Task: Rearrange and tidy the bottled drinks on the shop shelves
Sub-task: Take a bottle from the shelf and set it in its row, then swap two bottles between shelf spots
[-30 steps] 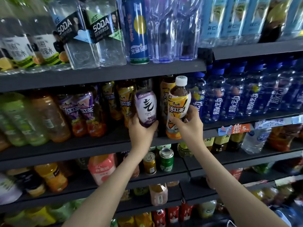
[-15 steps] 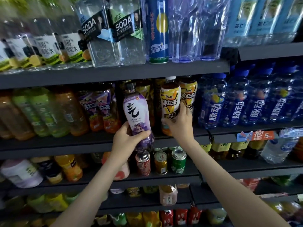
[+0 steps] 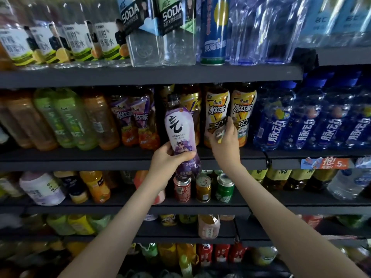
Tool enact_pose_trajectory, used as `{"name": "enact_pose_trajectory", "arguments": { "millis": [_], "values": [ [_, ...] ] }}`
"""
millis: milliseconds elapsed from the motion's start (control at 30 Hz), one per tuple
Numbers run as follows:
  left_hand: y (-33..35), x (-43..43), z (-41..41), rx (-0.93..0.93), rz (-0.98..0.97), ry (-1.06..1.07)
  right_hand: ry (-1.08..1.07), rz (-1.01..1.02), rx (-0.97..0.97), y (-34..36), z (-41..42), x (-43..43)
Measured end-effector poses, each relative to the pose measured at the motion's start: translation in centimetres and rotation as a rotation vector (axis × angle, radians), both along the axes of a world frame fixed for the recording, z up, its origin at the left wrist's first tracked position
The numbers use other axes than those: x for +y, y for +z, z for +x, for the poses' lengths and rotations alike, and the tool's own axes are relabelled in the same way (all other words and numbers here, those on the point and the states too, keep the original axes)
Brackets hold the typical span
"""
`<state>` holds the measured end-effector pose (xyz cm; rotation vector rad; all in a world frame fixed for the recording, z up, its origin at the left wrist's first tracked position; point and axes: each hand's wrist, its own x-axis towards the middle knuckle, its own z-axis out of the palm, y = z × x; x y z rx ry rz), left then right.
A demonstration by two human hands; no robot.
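My left hand (image 3: 167, 158) grips the lower part of a purple-and-white labelled bottle (image 3: 179, 129) with a dark cap, held tilted in front of the middle shelf (image 3: 80, 159). My right hand (image 3: 225, 143) holds the lower part of a yellow iced tea bottle (image 3: 216, 113), thumb on its left side and fingers on its right. That bottle stands upright on the middle shelf, touching a second yellow iced tea bottle (image 3: 243, 111) on its right.
Blue drink bottles (image 3: 305, 125) fill the middle shelf to the right; purple-labelled tea (image 3: 132, 121), orange and green bottles stand to the left. Soda and water bottles (image 3: 160, 31) line the shelf above. Three small cans (image 3: 203, 188) stand on the shelf below my hands.
My right hand has moved the yellow iced tea bottle back onto the middle shelf beside its twin. My left hand has drawn the purple bottle down and out from the shelf.
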<state>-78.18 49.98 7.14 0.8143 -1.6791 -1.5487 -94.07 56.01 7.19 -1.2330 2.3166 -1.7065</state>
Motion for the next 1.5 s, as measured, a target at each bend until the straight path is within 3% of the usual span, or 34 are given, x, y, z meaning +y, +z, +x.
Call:
{"name": "enact_pose_trajectory", "arguments": {
  "millis": [100,267,433,733,967,1267,1500],
  "values": [
    [-0.5,0.8,1.5,-0.044,0.022,-0.042,0.144,-0.056,-0.161,-0.6,2.6,2.5],
    [-2.7,2.2,4.1,-0.199,0.028,-0.089,0.412,0.177,-0.324,-1.9,6.1,4.6],
    [-5.8,3.8,7.2,-0.302,0.064,-0.002,0.477,0.344,-0.334,-4.5,9.1,3.9],
    [-9.5,4.4,15.8,-0.321,0.168,0.065,0.55,0.417,-0.401,-9.6,16.8,1.8],
    [-10.3,0.8,28.8,-0.349,0.205,0.219,0.587,0.442,-0.412,-10.6,25.8,-2.8],
    [-10.3,-6.5,50.7,-0.343,0.138,0.404,0.643,0.389,-0.425,-10.1,44.6,-13.2],
    [-10.3,-12.8,62.6,-0.38,0.142,0.534,0.701,0.377,-0.372,-9.3,56.6,-20.9]
  ]
}}
